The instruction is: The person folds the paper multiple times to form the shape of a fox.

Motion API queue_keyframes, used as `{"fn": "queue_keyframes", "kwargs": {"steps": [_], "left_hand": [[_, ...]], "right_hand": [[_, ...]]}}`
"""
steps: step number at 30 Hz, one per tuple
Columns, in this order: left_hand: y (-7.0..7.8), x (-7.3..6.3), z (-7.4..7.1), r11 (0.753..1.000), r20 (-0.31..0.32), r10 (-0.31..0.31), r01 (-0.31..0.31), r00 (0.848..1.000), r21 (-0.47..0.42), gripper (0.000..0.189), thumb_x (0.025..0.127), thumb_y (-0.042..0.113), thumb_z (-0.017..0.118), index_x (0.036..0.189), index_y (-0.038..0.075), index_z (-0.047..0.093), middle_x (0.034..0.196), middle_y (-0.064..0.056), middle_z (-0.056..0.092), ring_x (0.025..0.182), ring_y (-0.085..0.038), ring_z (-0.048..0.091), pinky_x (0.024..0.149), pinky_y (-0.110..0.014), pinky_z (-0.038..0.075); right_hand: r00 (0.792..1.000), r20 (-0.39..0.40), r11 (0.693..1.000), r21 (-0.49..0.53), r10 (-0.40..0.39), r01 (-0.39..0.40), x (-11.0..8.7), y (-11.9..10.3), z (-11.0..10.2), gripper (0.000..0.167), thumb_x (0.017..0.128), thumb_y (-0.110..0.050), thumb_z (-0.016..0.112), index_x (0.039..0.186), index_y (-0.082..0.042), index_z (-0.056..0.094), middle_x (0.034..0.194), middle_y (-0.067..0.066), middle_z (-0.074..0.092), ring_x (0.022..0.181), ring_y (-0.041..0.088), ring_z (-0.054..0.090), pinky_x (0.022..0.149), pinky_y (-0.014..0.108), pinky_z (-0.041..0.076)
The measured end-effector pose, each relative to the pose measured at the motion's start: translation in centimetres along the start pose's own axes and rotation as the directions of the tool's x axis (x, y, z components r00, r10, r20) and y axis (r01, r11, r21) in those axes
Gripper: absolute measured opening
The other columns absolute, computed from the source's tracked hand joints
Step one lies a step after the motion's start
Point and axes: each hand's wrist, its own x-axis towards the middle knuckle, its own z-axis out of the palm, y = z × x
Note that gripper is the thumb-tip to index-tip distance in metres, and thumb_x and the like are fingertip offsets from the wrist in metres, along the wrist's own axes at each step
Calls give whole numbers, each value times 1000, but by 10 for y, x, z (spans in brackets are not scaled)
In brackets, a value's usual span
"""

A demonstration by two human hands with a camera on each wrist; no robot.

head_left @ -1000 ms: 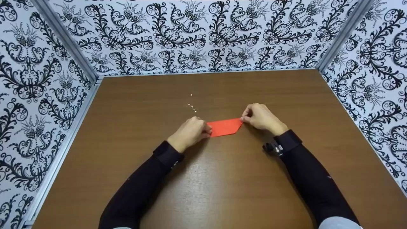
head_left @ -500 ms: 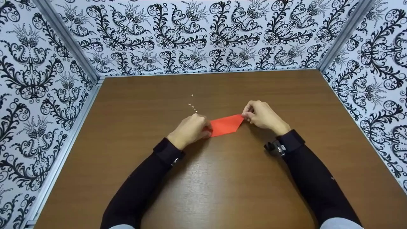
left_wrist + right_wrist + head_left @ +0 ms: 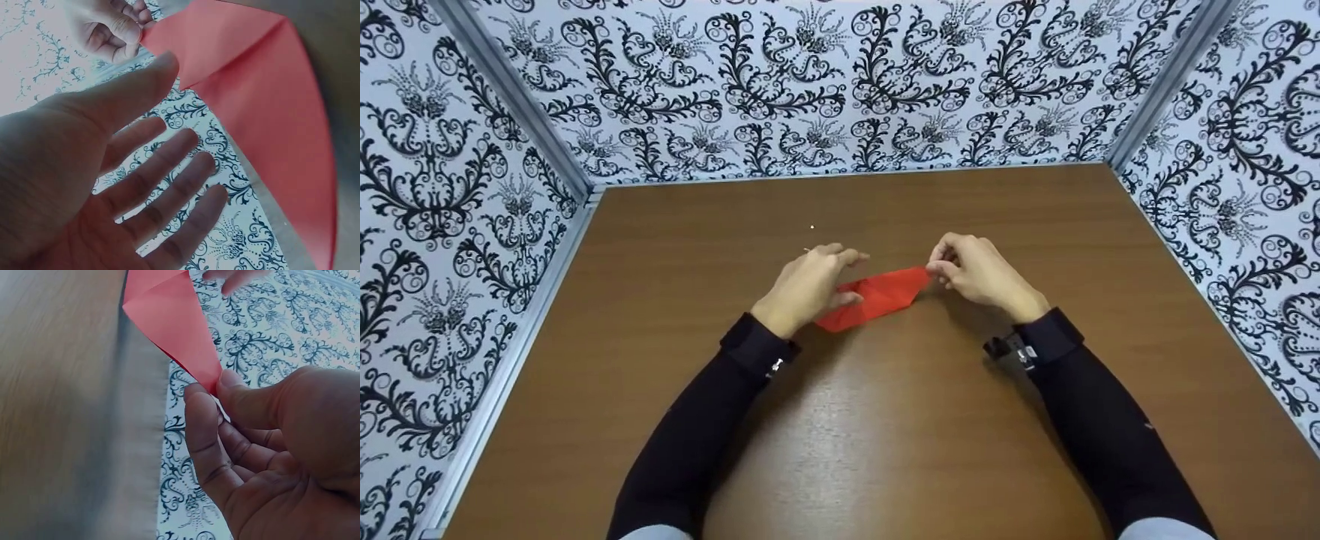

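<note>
A folded piece of red paper (image 3: 889, 292) is held over the middle of the table. My right hand (image 3: 979, 274) pinches its pointed right corner between thumb and forefinger, which the right wrist view shows close up on the red paper (image 3: 171, 326). My left hand (image 3: 814, 285) is beside the paper's left part, fingers spread and straight. In the left wrist view the left hand (image 3: 140, 163) has its palm open, and the red paper (image 3: 264, 101) passes beyond the thumb with a crease across it. Part of the paper's left end is hidden behind the left hand.
The brown wooden table (image 3: 840, 435) stretches around both hands. A small white speck (image 3: 811, 226) lies on it beyond the left hand. Patterned black-and-white walls (image 3: 780, 90) enclose the table at the back and both sides, with metal posts at the corners.
My left hand has let go of the paper and spread its fingers. The paper's left end now shows below that hand, and its right corner has risen slightly with my right hand.
</note>
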Motion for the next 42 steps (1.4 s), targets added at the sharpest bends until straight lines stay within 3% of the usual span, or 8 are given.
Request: {"fn": "queue_keyframes", "kwargs": {"steps": [3,6,11,15,27,33,42], "left_hand": [[4,5,-3,1000,31,-3,3,1000,15,67,98,32,98,156,11,73,141,-13,82,133,-32,79,109,-51,69],[9,11,-9,1000,53,-13,13,999,-4,55,100,31,96,148,11,78,135,-10,86,125,-29,83,105,-50,70],[15,15,-20,999,43,-47,48,998,-21,20,103,26,93,118,16,86,112,-3,89,103,-25,85,91,-49,71],[18,13,-26,997,-3,-69,69,998,-39,9,103,24,93,107,19,87,104,0,88,95,-21,83,86,-47,69],[20,5,-32,998,-103,-15,9,995,-56,9,103,13,91,111,15,87,109,-4,87,99,-23,82,89,-42,70],[21,3,-33,997,-129,-34,24,991,-79,5,104,11,90,104,15,87,104,-4,86,97,-24,81,87,-42,69],[17,2,-31,991,-173,-64,43,983,-125,5,101,8,92,103,13,89,100,-8,85,92,-26,79,82,-40,68]], "right_hand": [[999,-7,999,22,-31,31,0,-8,-3,9,113,-15,79,114,-7,77,102,15,85,84,31,81,72,20,60],[997,-32,997,45,-66,68,-1,-16,-7,9,112,-15,80,113,-7,76,104,17,85,85,34,81,71,19,60],[989,-82,991,42,-126,130,-6,-25,-12,10,110,-16,81,111,-7,77,94,13,82,78,24,75,68,18,54],[982,-109,986,38,-155,160,-10,-29,-15,11,110,-18,81,111,-8,77,90,8,80,77,20,71,66,19,52],[969,-148,978,37,-198,206,-20,-39,-25,12,111,-18,80,114,-7,76,94,8,80,76,21,71,66,18,51],[961,-165,970,56,-224,235,-23,-41,-26,14,110,-19,81,115,-7,75,96,9,80,78,29,73,70,19,53],[931,-234,955,30,-281,295,-22,-45,-26,16,106,-16,86,112,-4,77,102,8,84,86,21,76,78,18,58]]}}
